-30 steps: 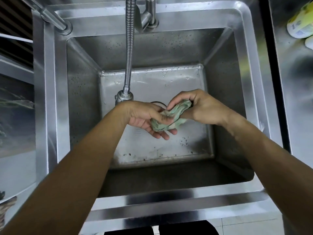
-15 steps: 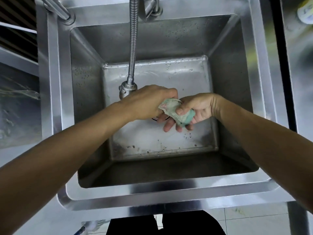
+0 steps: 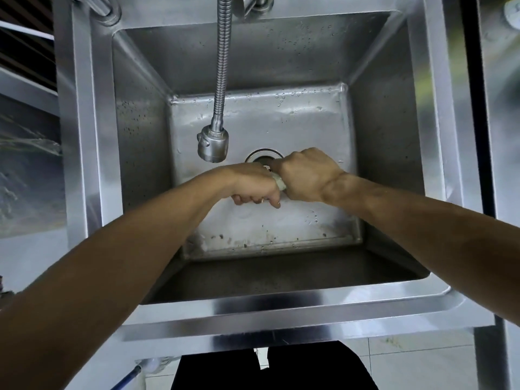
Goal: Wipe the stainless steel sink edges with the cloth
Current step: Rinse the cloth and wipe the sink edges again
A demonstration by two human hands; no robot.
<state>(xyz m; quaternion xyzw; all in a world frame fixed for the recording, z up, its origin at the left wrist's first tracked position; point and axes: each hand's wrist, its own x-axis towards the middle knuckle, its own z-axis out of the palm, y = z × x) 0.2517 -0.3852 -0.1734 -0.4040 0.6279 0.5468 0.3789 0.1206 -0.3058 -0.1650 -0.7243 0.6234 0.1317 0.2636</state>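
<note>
Over the middle of the stainless steel sink [image 3: 281, 308], both my hands are clenched side by side around the cloth [image 3: 280, 182]. Only a small pale green strip of it shows between them; the rest is hidden in my fists. My left hand [image 3: 253, 184] grips one end with knuckles up and fingers curled under. My right hand [image 3: 305, 174] grips the other end, just above the drain [image 3: 260, 156]. The sink's front edge lies below my forearms.
A flexible metal faucet hose with a spray head [image 3: 213, 144] hangs into the basin just left of my hands. Water drops speckle the basin walls and floor. A steel counter [image 3: 501, 108] adjoins on the right, and a tiled floor [image 3: 408, 361] shows below.
My hands have closed tightly together around the cloth, which was mostly visible before and now is nearly hidden. The view has shifted so the sink sits higher and the front edge shows fully.
</note>
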